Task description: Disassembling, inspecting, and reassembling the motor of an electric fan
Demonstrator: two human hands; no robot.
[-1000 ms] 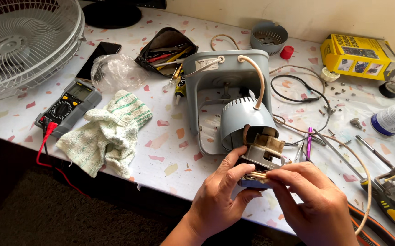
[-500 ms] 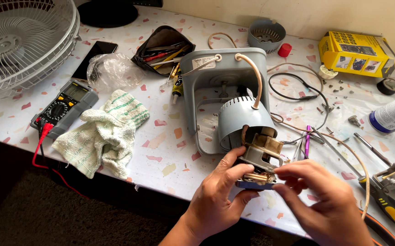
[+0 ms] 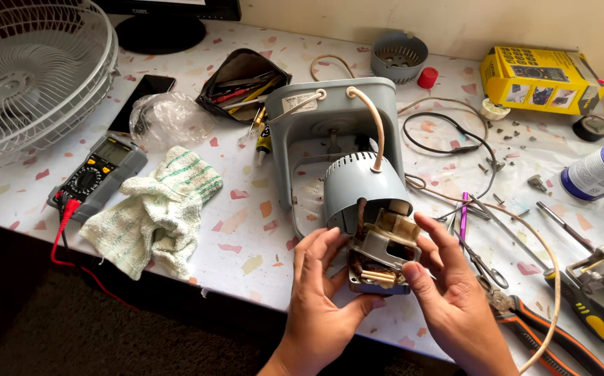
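A small fan motor [image 3: 380, 254], its copper windings exposed, is gripped from both sides just above the near edge of the bench [image 3: 246, 244]: the left hand [image 3: 326, 299] is wrapped under and around its left side with fingers closed on it, and the right hand [image 3: 448, 292] is closed on its right side with the thumb over the front. Just behind the motor, a grey ribbed housing [image 3: 357, 188] is seen, joined to a grey fan stand [image 3: 330, 125] by a beige cable [image 3: 375, 125]. A striped cloth [image 3: 155, 212] and a multimeter [image 3: 96, 174] lie well to the left, and pliers [image 3: 545, 334] near the right hand.
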